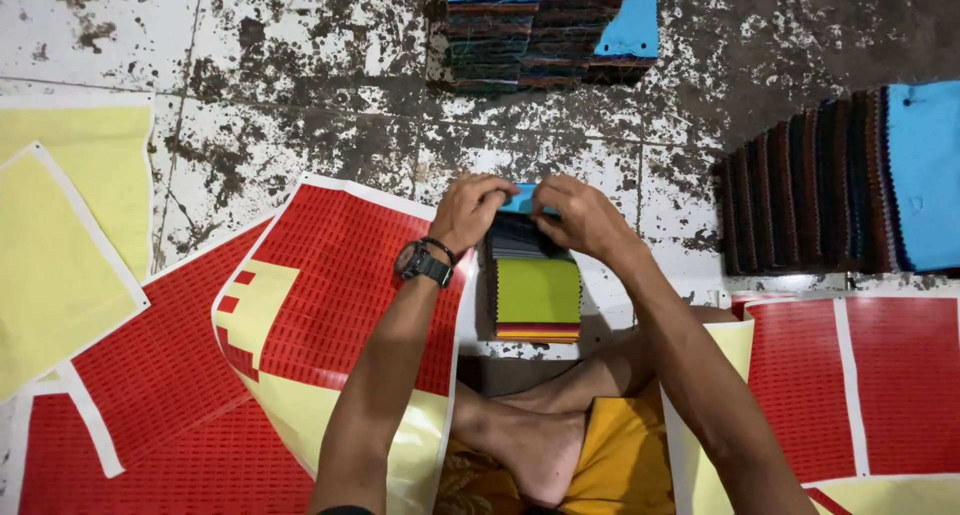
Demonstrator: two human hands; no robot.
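On the stained white tile floor (300,125), between large red-and-yellow printed sheets (330,295), the small stack of fabric swatches with a lime-green top piece (537,293) lies straight ahead of the crossed legs, long axis running away from the person. Both hands meet at its far end, equally near. The left hand (468,210) and right hand (580,218) pinch the blue header strip (520,199) (grip partly hidden, probably closed).

Swatch stack (537,290), top end hidden under both hands, left (468,210) and right (580,217), their fingertips tucked from sight; upper stacks (545,25) cut by the top edge; fanned swatches (840,185) cut by the right edge; yellow sheets (60,235) cut at left; print on red sheets (330,285) too small to tell.
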